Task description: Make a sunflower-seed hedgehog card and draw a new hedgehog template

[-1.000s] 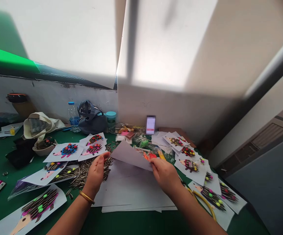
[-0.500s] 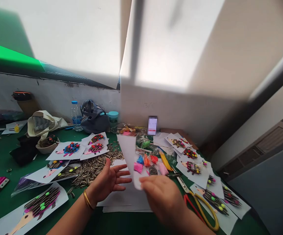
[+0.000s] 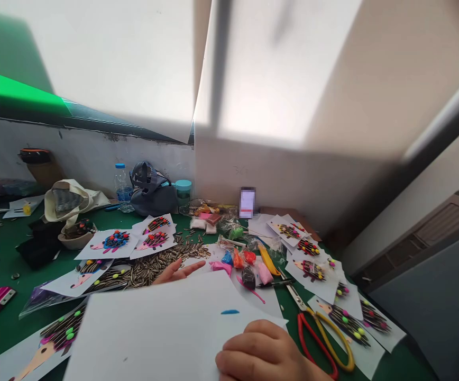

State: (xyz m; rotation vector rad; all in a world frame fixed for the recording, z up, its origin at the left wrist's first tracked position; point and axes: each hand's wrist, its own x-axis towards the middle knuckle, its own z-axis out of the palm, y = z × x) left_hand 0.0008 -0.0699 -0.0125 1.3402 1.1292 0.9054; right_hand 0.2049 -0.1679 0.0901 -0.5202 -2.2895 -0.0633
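A blank white paper sheet [image 3: 146, 333] is tilted up in front of me and spans the lower middle of the view. My right hand [image 3: 267, 352] is closed with fingers curled at the sheet's right side. My left hand [image 3: 178, 272] is mostly hidden behind the sheet; only a few fingers show above its top edge, stretched out and apart. More white paper [image 3: 253, 312] with a small blue mark lies beneath on the table. Just beyond are lumps of coloured clay, with red [image 3: 249, 257], orange [image 3: 238, 259] and black [image 3: 248, 277] among them.
Scissors [image 3: 312, 312] with red and yellow handles lie right of my right hand. Hedgehog pictures [image 3: 311, 271] made with seeds lie on both sides. A pile of sunflower seeds [image 3: 150, 267] spreads at left. A phone [image 3: 247, 203] leans against the wall; a bottle [image 3: 124, 190] stands further left.
The sheet in my right hand has swung from nearly edge-on to facing me, down and left, covering most of my left hand. My right hand has moved lower.
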